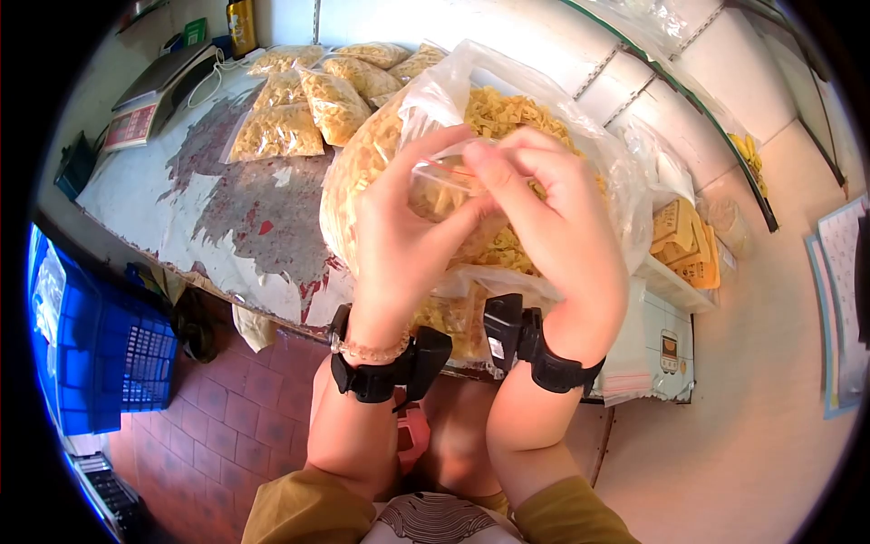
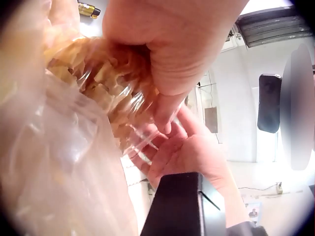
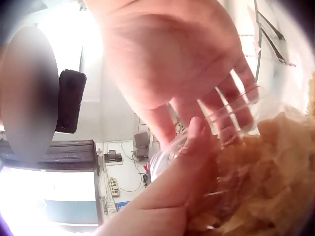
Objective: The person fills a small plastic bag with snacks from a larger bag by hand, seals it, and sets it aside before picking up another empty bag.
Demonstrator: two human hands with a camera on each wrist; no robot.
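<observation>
Both hands meet at the mouth of a small clear zip bag with a red line along its top. Yellow, flat dried pieces show inside it. My left hand grips the bag's side, thumb toward the right hand. At the top edge, my right hand pinches the zip between thumb and fingers. In the right wrist view, the clear film crosses in front of the right fingers. Right below both hands stands a large open plastic bag full of the same yellow pieces.
Several filled clear bags lie at the table's back left. Farther left are a scale and a yellow can. Orange-brown packets sit to the right, above a white box. A blue crate stands on the floor, left.
</observation>
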